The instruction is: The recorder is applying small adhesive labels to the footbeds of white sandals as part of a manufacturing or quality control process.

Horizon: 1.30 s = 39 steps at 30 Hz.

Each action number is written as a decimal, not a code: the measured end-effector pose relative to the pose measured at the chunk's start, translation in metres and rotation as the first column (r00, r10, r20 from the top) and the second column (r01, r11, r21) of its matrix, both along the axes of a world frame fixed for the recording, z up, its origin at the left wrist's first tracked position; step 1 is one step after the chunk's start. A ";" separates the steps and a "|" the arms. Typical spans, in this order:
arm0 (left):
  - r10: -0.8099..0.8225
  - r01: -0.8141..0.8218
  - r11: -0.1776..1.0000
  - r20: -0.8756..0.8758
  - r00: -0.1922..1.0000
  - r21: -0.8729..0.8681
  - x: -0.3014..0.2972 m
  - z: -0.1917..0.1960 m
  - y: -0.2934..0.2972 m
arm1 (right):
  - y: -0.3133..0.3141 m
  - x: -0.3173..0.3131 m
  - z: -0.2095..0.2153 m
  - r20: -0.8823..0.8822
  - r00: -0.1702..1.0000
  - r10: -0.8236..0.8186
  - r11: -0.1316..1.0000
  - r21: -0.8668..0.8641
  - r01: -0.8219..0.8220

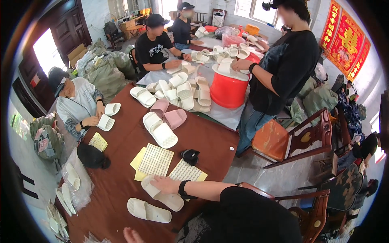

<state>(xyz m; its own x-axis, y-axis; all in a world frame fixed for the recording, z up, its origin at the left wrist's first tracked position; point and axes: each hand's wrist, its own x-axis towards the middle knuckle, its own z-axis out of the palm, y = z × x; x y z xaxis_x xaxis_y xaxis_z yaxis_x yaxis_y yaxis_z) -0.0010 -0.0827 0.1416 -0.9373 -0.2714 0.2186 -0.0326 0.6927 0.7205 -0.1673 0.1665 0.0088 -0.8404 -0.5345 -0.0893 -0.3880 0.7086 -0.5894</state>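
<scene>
Lying across a white slipper (172,201), the right hand (165,185) has its fingers over the strap; whether they grip cannot be told. The left hand (133,235), cut off by the view's lower edge, shows spread fingers and nothing held. The white slipper sits on the brown table (115,190), just beside a second slipper (156,213) and near dotted sheets (155,160). It should prove light, soft and bendy, hard to break, perhaps slick underneath; the sole's sides or the strap look best to hold. Counted: two slippers nearest the person, two pink slippers (176,119) beyond, four sheets, one black cap (92,156) at left; the far heap (184,95) overlaps too much to count.
</scene>
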 end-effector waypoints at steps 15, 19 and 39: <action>-0.085 -0.356 0.770 0.638 0.765 0.529 -0.045 -0.185 0.022 | 0.022 0.003 -0.017 -0.122 0.976 -0.181 0.982 -0.068 0.173; 0.033 -0.403 0.814 0.660 0.750 0.418 -0.052 -0.181 0.002 | -0.006 -0.004 -0.014 -0.189 0.972 -0.141 0.989 -0.070 0.130; 0.218 -0.441 0.729 0.433 0.874 0.523 -0.050 -0.185 0.036 | 0.024 -0.023 0.024 0.170 0.985 -0.044 0.945 -0.313 0.096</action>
<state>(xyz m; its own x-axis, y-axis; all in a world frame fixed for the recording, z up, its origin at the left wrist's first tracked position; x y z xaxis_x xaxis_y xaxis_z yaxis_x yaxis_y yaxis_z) -0.0511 -0.0467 -0.0434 -0.7440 -0.5442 -0.3876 -0.4794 0.0308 0.8770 -0.1907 0.1902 0.0323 -0.8659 -0.4967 -0.0587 -0.2274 0.4955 -0.8383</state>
